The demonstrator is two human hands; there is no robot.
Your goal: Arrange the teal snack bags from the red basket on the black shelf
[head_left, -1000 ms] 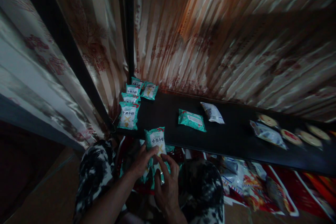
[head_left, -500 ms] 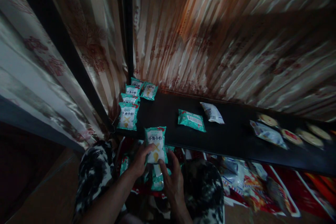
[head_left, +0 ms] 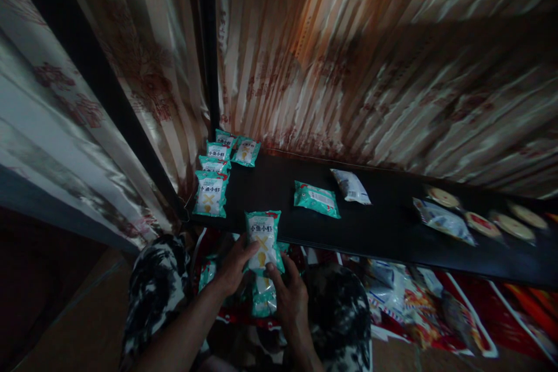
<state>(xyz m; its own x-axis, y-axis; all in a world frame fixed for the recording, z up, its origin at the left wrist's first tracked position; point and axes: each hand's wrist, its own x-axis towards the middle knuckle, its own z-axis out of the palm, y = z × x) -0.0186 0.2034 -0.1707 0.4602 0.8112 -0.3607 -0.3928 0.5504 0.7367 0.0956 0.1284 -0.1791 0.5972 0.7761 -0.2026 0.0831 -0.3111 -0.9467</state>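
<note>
A teal and white snack packet point(head_left: 262, 239) is held upright between my two hands, over the front edge of the black shelf point(head_left: 370, 232). My left hand point(head_left: 238, 261) grips its left side, thumb on the front. On its lower right side, my right hand point(head_left: 290, 290) has its thumb against the packet. Several matching packets stand in a row at the shelf's left end, the nearest one point(head_left: 210, 193) at the front. Another teal packet point(head_left: 316, 199) lies flat mid-shelf. More teal packets point(head_left: 264, 302) are below my hands in a red container.
A white and blue packet point(head_left: 351, 186) lies behind the flat teal one. Farther right are another packet point(head_left: 443, 221) and several round pale items point(head_left: 514, 227). Under the shelf are trays of mixed packets point(head_left: 418, 308). Pleated curtains point(head_left: 349, 70) hang behind and left, with dark posts point(head_left: 209, 40).
The held packet has shifted slightly to the right with my left hand. My right hand stays at its lower right side.
</note>
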